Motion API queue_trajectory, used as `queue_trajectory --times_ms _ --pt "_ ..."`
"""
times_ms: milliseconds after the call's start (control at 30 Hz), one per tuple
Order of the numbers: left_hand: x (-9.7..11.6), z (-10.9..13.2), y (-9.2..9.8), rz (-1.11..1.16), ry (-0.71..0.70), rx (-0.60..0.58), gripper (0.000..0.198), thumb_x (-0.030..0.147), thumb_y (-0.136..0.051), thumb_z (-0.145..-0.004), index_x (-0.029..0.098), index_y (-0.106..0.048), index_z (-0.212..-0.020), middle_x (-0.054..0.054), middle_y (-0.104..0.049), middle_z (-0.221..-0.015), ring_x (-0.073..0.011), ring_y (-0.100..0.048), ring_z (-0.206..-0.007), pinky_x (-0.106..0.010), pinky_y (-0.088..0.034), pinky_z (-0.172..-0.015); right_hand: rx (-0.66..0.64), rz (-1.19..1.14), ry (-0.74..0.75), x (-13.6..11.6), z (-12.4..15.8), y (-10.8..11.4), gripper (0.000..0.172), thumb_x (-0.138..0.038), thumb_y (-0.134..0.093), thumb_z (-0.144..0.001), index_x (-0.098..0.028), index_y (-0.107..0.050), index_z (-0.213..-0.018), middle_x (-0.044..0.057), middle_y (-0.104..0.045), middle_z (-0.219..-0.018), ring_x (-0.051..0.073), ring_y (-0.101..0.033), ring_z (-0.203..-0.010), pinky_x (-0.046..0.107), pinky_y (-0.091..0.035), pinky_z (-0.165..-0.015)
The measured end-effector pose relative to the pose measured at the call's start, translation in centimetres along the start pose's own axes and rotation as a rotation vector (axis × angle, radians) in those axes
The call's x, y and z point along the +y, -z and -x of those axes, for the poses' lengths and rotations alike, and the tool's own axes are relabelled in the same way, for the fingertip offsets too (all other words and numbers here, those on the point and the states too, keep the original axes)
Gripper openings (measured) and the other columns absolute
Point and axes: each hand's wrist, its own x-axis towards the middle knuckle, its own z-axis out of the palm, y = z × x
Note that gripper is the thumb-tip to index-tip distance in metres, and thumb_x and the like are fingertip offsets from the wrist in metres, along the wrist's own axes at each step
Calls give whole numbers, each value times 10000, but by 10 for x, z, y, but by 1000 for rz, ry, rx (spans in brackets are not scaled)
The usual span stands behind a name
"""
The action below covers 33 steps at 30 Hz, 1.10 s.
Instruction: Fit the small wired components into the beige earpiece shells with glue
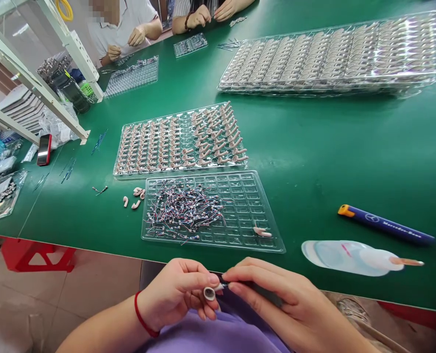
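Note:
Close to my lap, my left hand (175,294) pinches a small beige curved piece with a round, cup-like end (209,293). Its dark hollow faces up towards me. The fingertips of my right hand (280,294) are closed at the piece's narrow end, where a small dark bit shows; what exactly they grip is too small to tell. Just beyond my hands lies a clear tray (240,196) with a heap of tiny wired components (184,208) and a couple of beige pieces (262,232) in its right part.
Behind it stands a clear tray of beige curved pieces (147,147). Stacked filled trays (328,59) lie at the far right. A squeeze bottle (350,257) and a blue tube-shaped object (387,224) are at right. Loose beige pieces (136,204) lie left. Two people sit opposite.

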Motion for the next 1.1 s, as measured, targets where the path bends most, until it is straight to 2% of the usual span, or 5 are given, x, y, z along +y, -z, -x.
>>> queue_trajectory --times_ms 267,467,800,967,1100 --pt "0 -1 2 -41 -30 17 364 405 -828 -601 119 -613 -665 2 -621 -516 -94 -581 -404 -177 -449 -406 78 45 73 -3 0 -1 175 -194 -497 -928 -229 -669 -926 30 -682 -808 118 -657 -695 177 -535 -621" --pt "1 2 -2 -98 -112 46 399 446 -836 -573 127 -606 -642 0 -620 -507 -95 -561 -395 -191 -439 -404 -7 -12 -21 1 2 -2 179 -230 -489 -945 -231 -662 -901 31 -674 -789 131 -648 -695 205 -526 -616" --pt "4 6 -3 -150 -122 70 415 465 -844 -548 123 -623 -629 -12 -625 -500 -104 -563 -396 -196 -410 -406 83 11 120 -7 -3 2 167 -159 -506 -915 -225 -659 -925 34 -682 -822 117 -669 -716 169 -553 -633" --pt "4 9 -5 -205 -192 77 398 461 -830 -592 119 -633 -638 -16 -633 -515 -96 -563 -419 -197 -428 -438 47 52 73 -7 -2 0 174 -163 -486 -925 -223 -649 -906 18 -677 -758 114 -655 -657 177 -536 -590" --pt "6 9 -7 -249 -226 120 391 460 -824 -602 121 -632 -640 -14 -634 -518 -95 -562 -430 -206 -446 -462 128 130 121 -7 1 -4 179 -162 -481 -921 -222 -649 -923 26 -678 -763 121 -655 -663 183 -543 -604"
